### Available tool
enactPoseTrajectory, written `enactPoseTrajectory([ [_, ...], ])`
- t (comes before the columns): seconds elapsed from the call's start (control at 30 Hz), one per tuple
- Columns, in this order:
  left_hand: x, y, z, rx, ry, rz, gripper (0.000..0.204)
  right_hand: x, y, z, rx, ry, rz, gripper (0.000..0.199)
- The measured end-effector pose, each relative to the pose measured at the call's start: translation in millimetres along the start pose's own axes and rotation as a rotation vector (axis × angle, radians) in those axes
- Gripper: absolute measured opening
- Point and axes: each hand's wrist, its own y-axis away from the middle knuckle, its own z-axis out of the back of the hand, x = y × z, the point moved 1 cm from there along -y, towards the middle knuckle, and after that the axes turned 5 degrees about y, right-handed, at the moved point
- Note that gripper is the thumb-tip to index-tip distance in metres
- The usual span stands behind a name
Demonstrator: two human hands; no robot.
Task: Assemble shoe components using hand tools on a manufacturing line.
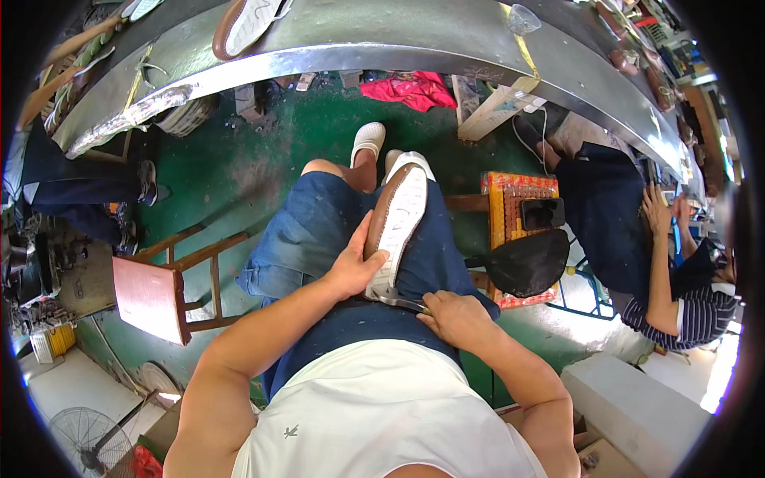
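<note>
A brown leather shoe with a pale, patterned sole (pixel 396 223) lies sole-up along my lap, its toe pointing away from me toward the green floor (pixel 263 151) and its heel close to my belly. The sole is off-white with a fine stitched or moulded texture and a cream rim; the brown upper shows only as a narrow band down its left edge. My left hand (pixel 353 267) is curled around the shoe's left flank near the heel, thumb lying up along the brown edge, fingers wrapped loosely on it. My right hand (pixel 454 315) sits just below the shoe's heel, closed over a thin metal tool (pixel 398 300) whose flat, shiny end runs under the heel; I cannot tell how tight that grip is. Beyond the shoe's toe, my two feet in white slip-on shoes (pixel 368 142) rest on the floor. To the shoe's left stands a small wooden stool with a reddish seat (pixel 151 296). To its right is a stool topped with an orange patterned cushion (pixel 510 195) and a black pad (pixel 527 261), and further right another person's hands (pixel 665 213). Above the shoe curves a long metal conveyor bench (pixel 382 40).
</note>
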Motion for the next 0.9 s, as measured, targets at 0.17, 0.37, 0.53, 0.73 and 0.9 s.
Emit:
enactPoseTrajectory([
  [0.17,-3.6,22.2,19.0,0.16,-0.398,-0.057,0.11,-28.7,-0.9,-0.2,0.024,-0.231,0.145,0.032],
  [0.37,-18.2,19.4,1.6,0.136,-0.479,-0.034,0.115,-11.6,-7.0,28.3,-0.234,-0.546,0.054,0.031],
  [0.53,-35.9,9.1,8.6,0.11,-0.589,-0.064,0.097,-24.0,-35.1,6.4,-0.169,-0.423,-0.075,0.033],
  [0.73,-32.8,-20.1,33.6,-0.017,-0.099,0.04,0.066,-57.4,-29.0,-49.1,-0.264,-1.152,-0.191,0.045],
  [0.9,-68.8,3.9,10.2,0.018,0.397,-0.06,0.062,-61.3,-33.6,-46.4,-0.209,-1.238,-0.227,0.045],
])
